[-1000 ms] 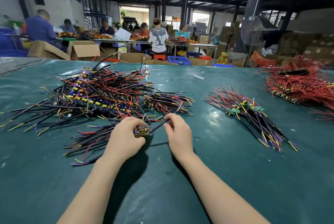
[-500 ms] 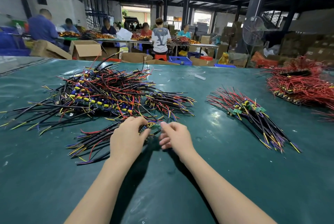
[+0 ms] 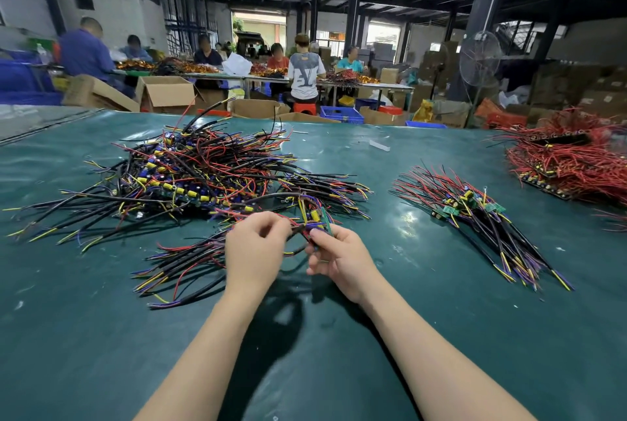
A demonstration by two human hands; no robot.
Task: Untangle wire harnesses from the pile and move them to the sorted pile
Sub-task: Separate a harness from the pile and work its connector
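At the tangled multicoloured wire pile, I hold one wire harness.
Left hand pinches its wires; right hand grips its green circuit board.

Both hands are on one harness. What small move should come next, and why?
Probably draw the harness rightward with the right hand, which pinches its board, while the left hand holds the wires: leads run into the tangled pile, and the sorted pile lies right.
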